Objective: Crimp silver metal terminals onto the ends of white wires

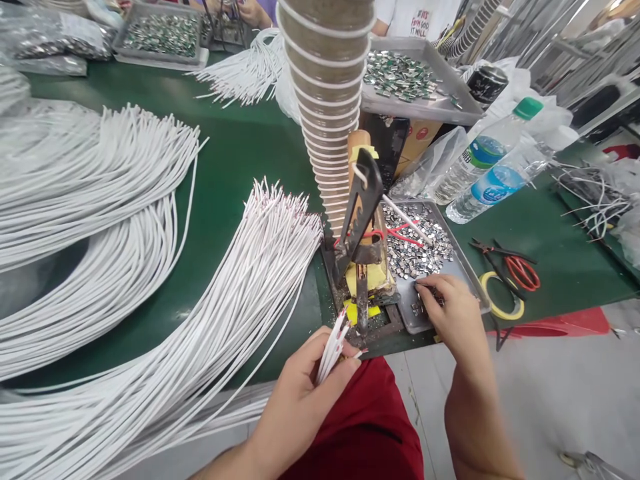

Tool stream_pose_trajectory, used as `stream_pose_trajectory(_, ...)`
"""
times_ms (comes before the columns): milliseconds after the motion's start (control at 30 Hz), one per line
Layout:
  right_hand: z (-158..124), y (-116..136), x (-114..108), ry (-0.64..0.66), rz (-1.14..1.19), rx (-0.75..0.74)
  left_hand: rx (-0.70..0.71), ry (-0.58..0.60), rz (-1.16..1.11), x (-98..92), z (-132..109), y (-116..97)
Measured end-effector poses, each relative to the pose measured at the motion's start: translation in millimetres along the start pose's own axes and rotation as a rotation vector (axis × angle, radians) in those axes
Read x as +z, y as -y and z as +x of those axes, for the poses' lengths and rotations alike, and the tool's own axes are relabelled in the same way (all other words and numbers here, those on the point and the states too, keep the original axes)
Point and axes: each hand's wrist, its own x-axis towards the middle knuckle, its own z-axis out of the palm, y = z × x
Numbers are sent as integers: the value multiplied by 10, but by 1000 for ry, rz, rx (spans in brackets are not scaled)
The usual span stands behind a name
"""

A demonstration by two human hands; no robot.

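Note:
My left hand is closed around a small bunch of white cables with stripped reddish ends pointing up. My right hand reaches into a grey tray of small shiny metal connectors; its fingertips pinch down among a few pieces near the front, and what they hold is too small to name. Between the hands and a little beyond them stands a soldering iron on a stand, with a wooden handle and yellow tape. White solder wire seems to run near it.
A ribbed extraction hose hangs over the stand. Big white cable bundles cover the left. On the right are water bottles, red-handled pliers and a yellow tape roll. Behind stands a tray of green-and-silver parts. Other people sit opposite.

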Motion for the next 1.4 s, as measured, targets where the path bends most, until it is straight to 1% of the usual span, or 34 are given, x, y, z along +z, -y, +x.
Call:
stream_pose_trajectory(67, -68, 90, -7, -23, 17, -2, -5, -16, 0, 6, 13, -8)
stream_pose_trajectory(133, -174, 231, -26, -28, 88, -10, -8, -28, -7, 12, 30, -29)
stream_pose_trajectory(200, -297, 396, -37, 20, 268, -46, -9, -33, -23, 15, 48, -55)
stream_pose_trajectory(233, -356, 479, -36, 49, 347, -90, -9, -32, -35, 15, 55, -69)
stream_pose_trajectory(300, -459, 631, -23, 94, 442, -148, -16, -28, -70, 13, 65, -96)
stream_pose_trajectory(367, -526, 750, -3, 113, 472, -192, -37, -13, -113, 16, 70, -123)
stream_pose_trajectory(467, -565, 858, 21, 130, 469, -227, -72, 19, -156, 34, 75, -167)
stream_pose_trajectory(633, -553, 920, 36, 145, 480, -260, -95, 31, -157, 61, 87, -207)
stream_pose_trajectory(833, -611, 918, 46, 83, 429, -281, -89, 19, -167, 53, 89, -186)
stream_pose_trajectory(967, -694, 878, 86, 20, 431, -294, -91, -13, -178, 55, 104, -196)
stream_pose_trajectory(1067, -724, 863, 125, 13, 408, -319, -86, -24, -175, 51, 115, -185)
stream_pose_trajectory(1200, -699, 895, 158, -19, 400, -334, -64, -22, -150, 41, 116, -175)
stream_pose_trajectory(1400, -658, 961, 171, -70, 386, -357, -53, -37, -149, 40, 120, -220)
